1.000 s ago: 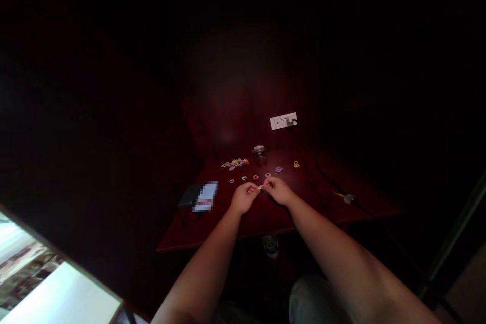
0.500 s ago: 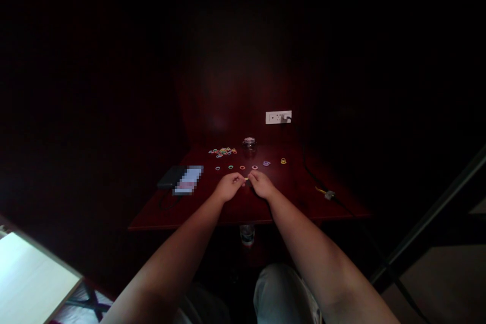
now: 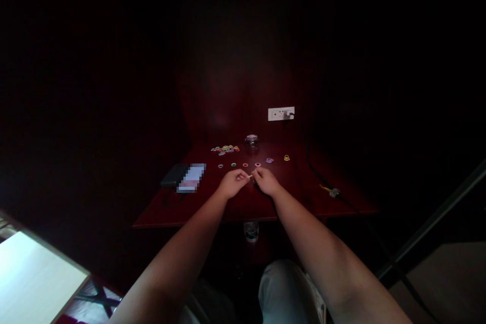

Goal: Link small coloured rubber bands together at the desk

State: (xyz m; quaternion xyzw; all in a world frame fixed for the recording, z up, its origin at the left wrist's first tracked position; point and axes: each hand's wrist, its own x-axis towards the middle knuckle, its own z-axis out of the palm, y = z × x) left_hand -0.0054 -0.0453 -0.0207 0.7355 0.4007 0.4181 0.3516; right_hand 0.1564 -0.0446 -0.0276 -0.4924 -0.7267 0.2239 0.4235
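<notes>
Between my two hands a small yellow hair tie is pinched, just above the dark red table. My left hand has thumb and fingers closed on its left end. The other end is in the closed fingertips of my right hand. Beyond the hands lies a row of single bands: a blue one, a green one, an orange one and a pink one. Further right are purple bands and yellow bands.
A loose pile of coloured bands lies at the back left, beside a clear lidded jar. A phone and a black case-like object are at left. A cable with a grey clump runs along the right, below a wall socket.
The view has shifted slightly, so the whole scene sits a little further right and higher. Both hands still pinch the yellow hair tie, with a little more of it showing between them.
</notes>
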